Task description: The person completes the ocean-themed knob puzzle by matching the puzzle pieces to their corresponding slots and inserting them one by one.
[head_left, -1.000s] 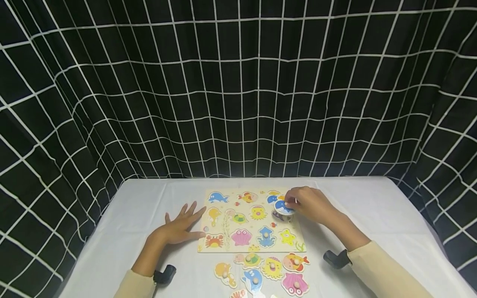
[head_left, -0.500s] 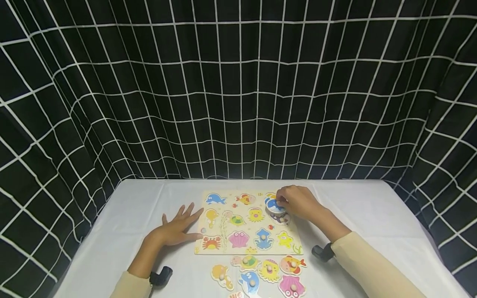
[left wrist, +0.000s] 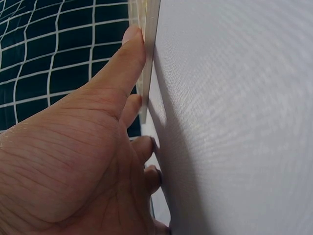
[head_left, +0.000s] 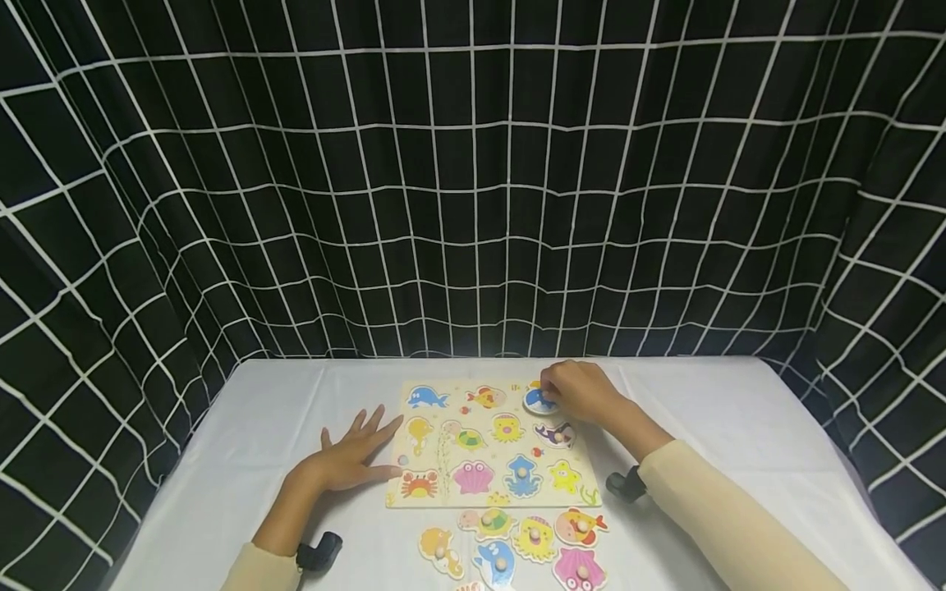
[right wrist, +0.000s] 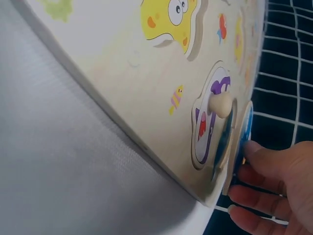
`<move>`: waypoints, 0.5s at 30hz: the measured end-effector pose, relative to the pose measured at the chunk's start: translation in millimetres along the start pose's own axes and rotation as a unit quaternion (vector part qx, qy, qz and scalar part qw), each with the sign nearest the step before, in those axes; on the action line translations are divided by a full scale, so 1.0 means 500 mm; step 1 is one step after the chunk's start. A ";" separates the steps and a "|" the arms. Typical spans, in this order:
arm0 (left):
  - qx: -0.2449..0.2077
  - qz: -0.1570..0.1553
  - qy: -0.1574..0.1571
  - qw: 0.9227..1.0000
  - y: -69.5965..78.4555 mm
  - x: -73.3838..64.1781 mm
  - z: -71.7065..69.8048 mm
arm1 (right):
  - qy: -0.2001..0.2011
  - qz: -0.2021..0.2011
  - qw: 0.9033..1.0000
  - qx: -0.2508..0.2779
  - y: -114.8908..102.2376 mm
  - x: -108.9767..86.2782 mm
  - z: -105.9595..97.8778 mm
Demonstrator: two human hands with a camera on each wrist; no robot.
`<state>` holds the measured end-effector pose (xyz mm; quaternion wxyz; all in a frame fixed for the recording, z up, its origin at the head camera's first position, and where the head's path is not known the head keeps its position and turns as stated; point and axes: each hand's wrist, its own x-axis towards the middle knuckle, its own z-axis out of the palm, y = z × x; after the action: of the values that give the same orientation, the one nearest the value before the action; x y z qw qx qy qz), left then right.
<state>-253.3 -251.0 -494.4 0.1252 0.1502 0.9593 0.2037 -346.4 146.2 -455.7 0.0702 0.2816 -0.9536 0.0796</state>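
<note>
A wooden puzzle board point(head_left: 510, 450) with sea-animal pictures lies on the white table. At its far right corner my right hand point(head_left: 584, 392) pinches a blue-and-white puzzle piece point(head_left: 537, 403). In the right wrist view that piece point(right wrist: 244, 129) stands just off the board face, partly over a blue recess and beside the seated purple piece point(right wrist: 208, 120). Fingers hide its knob. My left hand point(head_left: 347, 460) rests with spread fingers at the board's left edge. Its thumb point(left wrist: 128, 56) touches that edge in the left wrist view. A blue squid piece point(head_left: 522, 474) sits in the board.
Loose knobbed pieces lie in front of the board: a turtle point(head_left: 488, 522), a yellow octopus point(head_left: 534, 538), a fish point(head_left: 580, 525), a seahorse point(head_left: 440, 552), a dolphin point(head_left: 495, 562) and a pink shell point(head_left: 580, 566). A black grid-patterned curtain point(head_left: 473, 205) surrounds the table.
My right hand has carried the blue-and-white piece left and away from me, off the purple piece, to the recess behind it. My left hand has stayed at the board's edge.
</note>
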 end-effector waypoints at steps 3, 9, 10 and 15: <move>-0.003 0.000 0.002 1.000 0.000 0.001 0.000 | -0.003 0.004 1.000 -0.002 -0.001 0.004 0.001; -0.003 0.001 0.007 1.000 0.000 0.004 0.002 | -0.005 0.008 1.000 -0.008 0.006 0.013 0.013; -0.002 0.000 0.006 1.000 0.000 0.004 0.001 | -0.005 0.008 1.000 -0.007 0.006 0.014 0.015; 0.000 0.000 0.004 1.000 0.001 0.000 0.001 | -0.011 0.012 1.000 0.000 0.005 0.013 0.025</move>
<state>-252.9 -250.4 -494.3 0.1215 0.1488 0.9598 0.2047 -354.3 142.7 -467.1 0.0586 0.2711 -0.9576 0.0778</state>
